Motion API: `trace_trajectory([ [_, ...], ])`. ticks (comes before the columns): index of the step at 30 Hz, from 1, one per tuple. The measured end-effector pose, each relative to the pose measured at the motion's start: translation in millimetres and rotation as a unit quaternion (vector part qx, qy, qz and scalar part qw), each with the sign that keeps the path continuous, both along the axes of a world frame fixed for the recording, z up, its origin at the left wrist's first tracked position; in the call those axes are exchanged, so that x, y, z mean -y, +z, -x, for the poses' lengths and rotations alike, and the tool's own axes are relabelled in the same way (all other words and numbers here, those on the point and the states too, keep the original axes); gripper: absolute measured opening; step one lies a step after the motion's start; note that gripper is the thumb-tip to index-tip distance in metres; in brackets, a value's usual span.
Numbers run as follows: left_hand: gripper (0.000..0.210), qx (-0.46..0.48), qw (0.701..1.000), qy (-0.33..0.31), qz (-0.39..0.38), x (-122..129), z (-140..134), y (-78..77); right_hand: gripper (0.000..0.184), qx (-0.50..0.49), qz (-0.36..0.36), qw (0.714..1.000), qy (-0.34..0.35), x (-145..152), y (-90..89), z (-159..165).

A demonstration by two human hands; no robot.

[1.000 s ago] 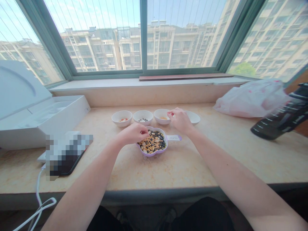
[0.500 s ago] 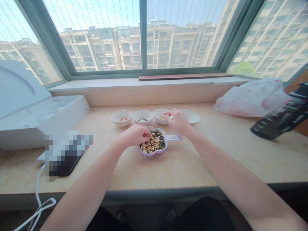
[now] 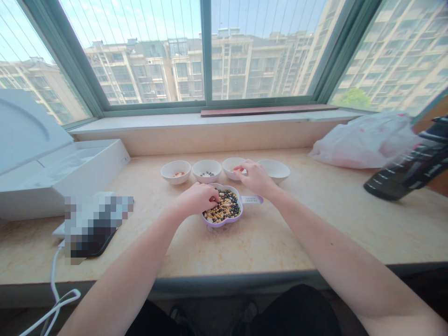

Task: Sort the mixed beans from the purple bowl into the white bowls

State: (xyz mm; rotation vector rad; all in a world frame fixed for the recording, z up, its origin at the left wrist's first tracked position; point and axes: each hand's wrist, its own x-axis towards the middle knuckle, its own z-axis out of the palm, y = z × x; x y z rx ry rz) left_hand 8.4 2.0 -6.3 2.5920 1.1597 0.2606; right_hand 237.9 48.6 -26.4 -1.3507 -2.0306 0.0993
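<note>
A purple-rimmed, scalloped dish (image 3: 224,225) with a labelled handle (image 3: 252,199) holds mixed black, yellow and pale beans (image 3: 227,209). My left hand (image 3: 201,198) reaches over its left side, fingers pinched among the beans; whatever is between them is hidden. Behind stand white bowls in a row: the leftmost bowl (image 3: 166,176) contains a few red-and-white pieces, the second bowl (image 3: 207,180) some black beans. Above the third bowl (image 3: 227,163), with yellowish bits inside, is my right hand (image 3: 257,177), fingertips together; I cannot make out anything in them. It partly covers the fourth bowl (image 3: 282,171).
An open white box (image 3: 94,170) and a blurred-out phone (image 3: 94,238) with a white cable (image 3: 54,275) lie to the left. On the right are a plastic bag (image 3: 364,142) and a dark bottle (image 3: 392,182). A window ledge (image 3: 157,121) runs along the back.
My left fingers have dipped and closed further into the beans. My right hand stays over the third bowl, its fingers shifted slightly. The view has moved a little.
</note>
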Motion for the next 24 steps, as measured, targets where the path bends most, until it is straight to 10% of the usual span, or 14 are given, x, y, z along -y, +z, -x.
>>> trace_trajectory([
  [16,0.019,0.129,0.99,0.061,-0.006,-9,8,-4.3,0.019,-0.019,0.013,1.0,0.016,4,3.9,3],
  [24,0.034,0.393,0.909,0.094,0.1,-12,9,3.1,0.021,-0.039,0.028,0.998,0.045,10,7.7,7],
])
